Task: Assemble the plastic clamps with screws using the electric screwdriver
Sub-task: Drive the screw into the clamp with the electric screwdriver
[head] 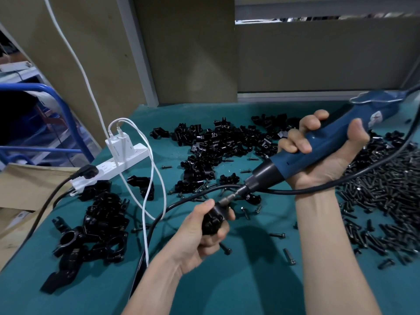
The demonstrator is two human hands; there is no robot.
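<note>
Gripping a small black plastic clamp [213,220], the left hand [195,237] has its fingers curled round the part and its thumb laid along the top edge. It holds the clamp just above the teal-green table mat [250,287].

The right hand [322,164] is clenched round the blue corded electric screwdriver [329,134], palm turned upward, with the tool slanting down toward the left. The silver driver bit [229,197] meets the top of the held clamp. A screw may sit under the tip, but it is too small to confirm.

The thick black tool cord [375,167] loops under the right wrist and runs across the mat between the two hands.

- Right of the right forearm: a dense heap of black screws [386,201], with strays scattered near both hands.
- Behind the hands: a pile of loose black clamp halves [216,144].
- Left of the left arm: a cluster of larger black clamp bodies [100,223].
- Far left: a white power strip [122,165] carrying a white charger block [118,146]. Its thin white cables [148,178] trail toward the near edge.
</note>
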